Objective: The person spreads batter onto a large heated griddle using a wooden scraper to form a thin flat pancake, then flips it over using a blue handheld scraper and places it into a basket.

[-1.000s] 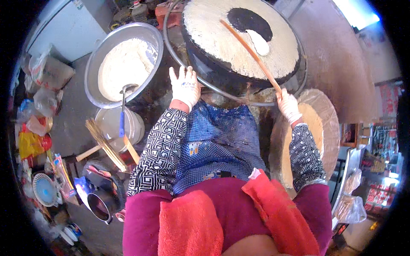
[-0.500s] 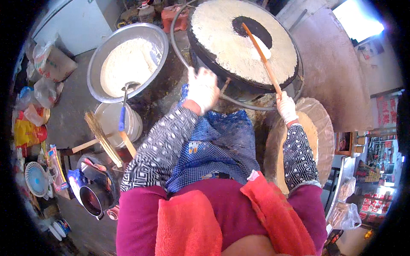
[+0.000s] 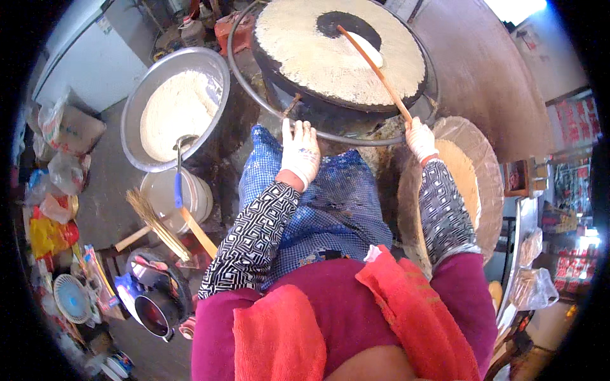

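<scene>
Grey floor [image 3: 98, 200]; batter-coated black griddle [image 3: 330, 24]. Right grip [image 3: 420, 141] holds wooden stick [image 3: 375, 71]; left grip [image 3: 301, 154], wide, at metal ring [image 3: 368, 141].

Wearer's clothing, as I see it remotely: hands [image 3: 301, 154] in white gloves [image 3: 420, 140]; black-and-white key-patterned sleeves [image 3: 257, 228]; magenta top [image 3: 343, 298]; blue checked lower garment [image 3: 340, 216]; red towelling cloth [image 3: 279, 336].

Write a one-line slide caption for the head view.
Gloved right hand holds a wooden spreader over pale batter coating a round black griddle; gloved left hand at the surrounding metal ring.
</scene>
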A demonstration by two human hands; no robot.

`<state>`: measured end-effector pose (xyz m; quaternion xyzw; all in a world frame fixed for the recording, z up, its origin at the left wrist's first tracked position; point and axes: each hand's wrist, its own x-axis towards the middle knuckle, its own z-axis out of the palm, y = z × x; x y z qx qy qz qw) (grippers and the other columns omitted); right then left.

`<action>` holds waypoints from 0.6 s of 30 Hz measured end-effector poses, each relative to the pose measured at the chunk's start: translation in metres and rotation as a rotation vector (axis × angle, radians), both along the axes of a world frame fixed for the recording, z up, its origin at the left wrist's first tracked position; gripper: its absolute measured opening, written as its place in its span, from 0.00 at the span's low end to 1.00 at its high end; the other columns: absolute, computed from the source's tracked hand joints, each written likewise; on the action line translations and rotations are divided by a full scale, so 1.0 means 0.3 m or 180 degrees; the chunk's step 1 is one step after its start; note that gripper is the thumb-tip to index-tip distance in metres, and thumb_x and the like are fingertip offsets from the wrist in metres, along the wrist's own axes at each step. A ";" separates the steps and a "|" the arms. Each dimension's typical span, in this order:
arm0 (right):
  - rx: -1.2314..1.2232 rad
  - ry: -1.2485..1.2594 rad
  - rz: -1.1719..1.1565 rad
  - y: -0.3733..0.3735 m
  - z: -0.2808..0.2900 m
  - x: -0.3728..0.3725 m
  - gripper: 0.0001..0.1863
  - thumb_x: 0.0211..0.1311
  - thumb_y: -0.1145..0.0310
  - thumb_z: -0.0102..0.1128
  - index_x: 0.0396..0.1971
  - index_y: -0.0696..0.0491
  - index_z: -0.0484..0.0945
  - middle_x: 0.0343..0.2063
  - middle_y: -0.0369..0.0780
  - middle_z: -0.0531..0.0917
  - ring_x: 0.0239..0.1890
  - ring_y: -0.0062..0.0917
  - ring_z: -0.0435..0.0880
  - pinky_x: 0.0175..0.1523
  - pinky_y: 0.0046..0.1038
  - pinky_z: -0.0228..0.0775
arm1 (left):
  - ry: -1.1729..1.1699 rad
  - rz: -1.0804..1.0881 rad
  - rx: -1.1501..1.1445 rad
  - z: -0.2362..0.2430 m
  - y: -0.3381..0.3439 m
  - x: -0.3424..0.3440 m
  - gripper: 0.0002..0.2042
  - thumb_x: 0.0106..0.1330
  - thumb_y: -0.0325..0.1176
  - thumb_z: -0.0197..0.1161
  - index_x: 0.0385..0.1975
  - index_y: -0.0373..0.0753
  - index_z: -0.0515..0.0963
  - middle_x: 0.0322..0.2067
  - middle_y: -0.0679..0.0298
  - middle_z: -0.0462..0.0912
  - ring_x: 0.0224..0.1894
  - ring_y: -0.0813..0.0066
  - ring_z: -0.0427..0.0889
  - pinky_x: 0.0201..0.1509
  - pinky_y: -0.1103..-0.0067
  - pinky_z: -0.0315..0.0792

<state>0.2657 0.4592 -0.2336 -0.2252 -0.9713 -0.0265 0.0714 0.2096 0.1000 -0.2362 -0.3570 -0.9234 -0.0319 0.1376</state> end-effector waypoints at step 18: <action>-0.0322 -0.0045 0.0170 0.045 0.041 -0.014 0.13 0.67 0.59 0.50 0.35 0.55 0.72 0.23 0.49 0.82 0.29 0.44 0.83 0.35 0.45 0.74 | -0.0737 0.1138 -0.0676 0.050 -0.176 -0.323 0.28 0.62 0.44 0.55 0.61 0.38 0.70 0.66 0.61 0.67 0.68 0.64 0.63 0.71 0.41 0.33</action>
